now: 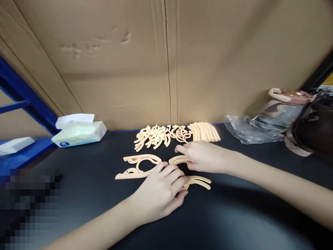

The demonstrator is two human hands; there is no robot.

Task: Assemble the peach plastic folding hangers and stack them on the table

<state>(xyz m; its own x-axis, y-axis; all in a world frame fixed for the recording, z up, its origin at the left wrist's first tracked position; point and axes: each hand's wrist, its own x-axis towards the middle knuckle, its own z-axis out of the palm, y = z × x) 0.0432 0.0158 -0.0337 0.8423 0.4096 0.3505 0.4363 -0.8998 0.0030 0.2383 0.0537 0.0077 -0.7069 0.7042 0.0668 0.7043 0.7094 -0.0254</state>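
Pale peach plastic parts, which look like folding hanger pieces, lie on the black table. My left hand (166, 187) is closed around a forked hanger piece (201, 182); two curved arms stick out to the right of its fingers, and the rest is covered. My right hand (200, 154) reaches over a pair of curved arms (178, 159), thumb and index finger apart, just in front of the hook pile (179, 133). Left of them, a larger hanger assembly (142, 158) with a rounded middle lies flat, its right end partly behind my left fingers.
Behind my hands are a heap of short curved parts (153, 137) and a neat row of arms (205, 132). A tissue pack (79, 133) stands at left. At right are a clear plastic bag (244, 130), a bottle (282, 113) and a dark bag (314, 125). Cardboard (117, 69) walls the back.
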